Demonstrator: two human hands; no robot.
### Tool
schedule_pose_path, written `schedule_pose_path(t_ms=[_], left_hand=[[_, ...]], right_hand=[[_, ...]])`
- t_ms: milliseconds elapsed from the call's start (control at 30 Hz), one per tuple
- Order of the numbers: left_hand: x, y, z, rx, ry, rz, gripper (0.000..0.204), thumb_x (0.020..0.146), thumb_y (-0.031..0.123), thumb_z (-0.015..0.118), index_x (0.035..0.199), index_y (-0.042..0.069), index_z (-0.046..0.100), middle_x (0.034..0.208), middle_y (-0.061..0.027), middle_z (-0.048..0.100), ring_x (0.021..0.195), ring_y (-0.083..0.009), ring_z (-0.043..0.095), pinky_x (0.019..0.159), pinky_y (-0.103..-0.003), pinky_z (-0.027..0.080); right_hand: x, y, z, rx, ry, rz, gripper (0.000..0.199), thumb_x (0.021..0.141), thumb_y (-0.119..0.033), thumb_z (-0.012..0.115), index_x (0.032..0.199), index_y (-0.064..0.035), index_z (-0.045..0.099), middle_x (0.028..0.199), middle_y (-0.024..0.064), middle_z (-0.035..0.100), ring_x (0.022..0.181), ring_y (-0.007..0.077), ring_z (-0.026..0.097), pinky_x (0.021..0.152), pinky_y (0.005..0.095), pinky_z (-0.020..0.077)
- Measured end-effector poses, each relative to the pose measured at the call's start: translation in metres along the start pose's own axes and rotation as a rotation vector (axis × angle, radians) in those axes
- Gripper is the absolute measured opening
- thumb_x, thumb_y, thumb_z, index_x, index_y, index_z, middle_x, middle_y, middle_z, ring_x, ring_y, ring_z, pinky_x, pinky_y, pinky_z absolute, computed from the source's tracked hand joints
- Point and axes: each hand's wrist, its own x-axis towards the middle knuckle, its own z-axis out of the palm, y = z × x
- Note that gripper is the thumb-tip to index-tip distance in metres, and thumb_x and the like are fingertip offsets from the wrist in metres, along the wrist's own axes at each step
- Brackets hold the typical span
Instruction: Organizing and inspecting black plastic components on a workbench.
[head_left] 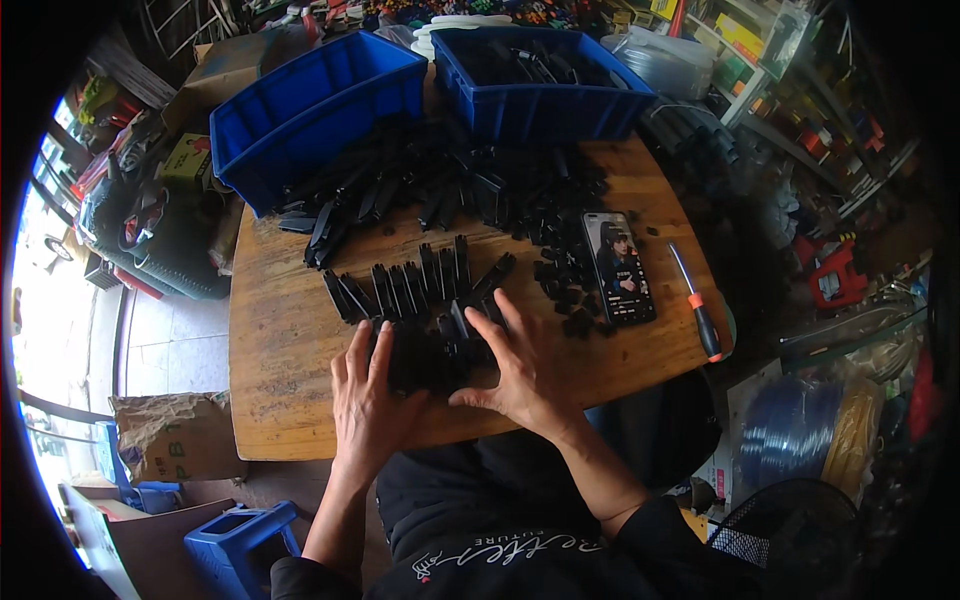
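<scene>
Head view, hands: left hand (372,400) and right hand (520,372) lie flat, fingers spread, grip open, pressing a block of black plastic strips (430,355) at the near edge of the counter (280,340).
Strip axis: apparently pointing away from the person; the dark mass blurs.
Beyond: an upright row of strips (415,285), then a loose pile (450,185).
Surroundings: two blue bins (310,110), phone (618,266), screwdriver (697,303) to the right.
</scene>
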Motion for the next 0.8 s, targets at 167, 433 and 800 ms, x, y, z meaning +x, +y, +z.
schedule_pose_path(t_ms=[167,433,800], left_hand=[[0.002,0.006,0.014,-0.162,0.077,0.038,0.071,0.070,0.006,0.067,0.138,0.012,0.045,0.139,-0.0198,0.039,0.121,-0.0405,0.043,0.100,-0.048,0.039],[0.011,0.016,0.019,-0.522,0.093,-0.081,0.061,0.075,0.009,0.061,0.134,0.008,0.048,0.139,-0.0210,0.038,0.127,-0.0391,0.040,0.105,-0.044,0.035],[0.015,0.017,0.021,-0.846,0.085,-0.185,0.065,0.087,0.037,0.058,0.137,-0.002,0.042,0.141,-0.0193,0.039,0.130,-0.0333,0.041,0.107,-0.040,0.034]], right_hand=[[0.004,-0.012,0.008,0.057,0.021,0.047,0.089,0.059,-0.023,0.088,0.137,-0.0125,0.046,0.139,0.0211,0.039,0.117,0.0407,0.043,0.099,0.0482,0.0400],[0.006,-0.015,0.032,0.266,0.221,0.111,0.076,0.066,-0.012,0.081,0.133,-0.0069,0.045,0.132,0.0198,0.043,0.116,0.0384,0.045,0.099,0.0442,0.0381],[0.010,-0.031,0.034,0.516,0.177,0.166,0.078,0.072,-0.016,0.078,0.139,-0.0052,0.041,0.144,0.0191,0.037,0.136,0.0342,0.034,0.112,0.0423,0.0290]])
